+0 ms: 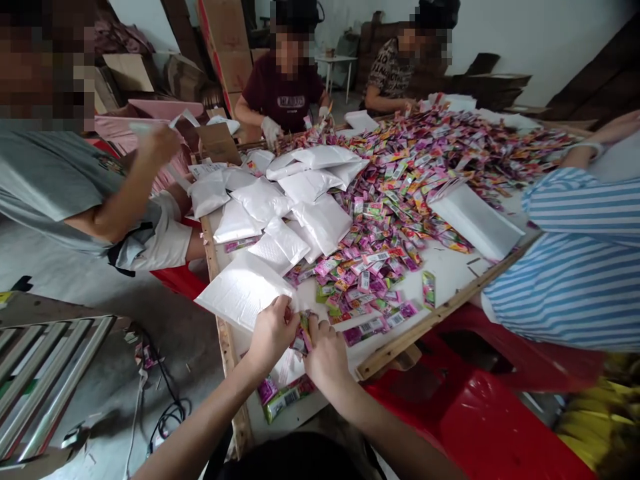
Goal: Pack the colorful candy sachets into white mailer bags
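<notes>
Wood-edged worktop (453,270). Right-hand grip (326,353) clamped on printed sachets (303,333), sachet heap (383,220) beyond it. Left-hand grip (270,330) bunched at edge of white bubble mailer (240,290) lying beyond it; can't tell if clamped.

Dim, soft light leaves the floor (193,333) dark; white mailers (245,290) show brightest. Rollers (67,390) and red seat (475,407) glint. A co-worker's hand (163,143) blurs; pixel blocks mask heads (294,33); edges look stretched.

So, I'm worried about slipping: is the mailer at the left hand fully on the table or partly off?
Partly off: the left corner of the mailer juts past the wooden edge of the table.
</notes>
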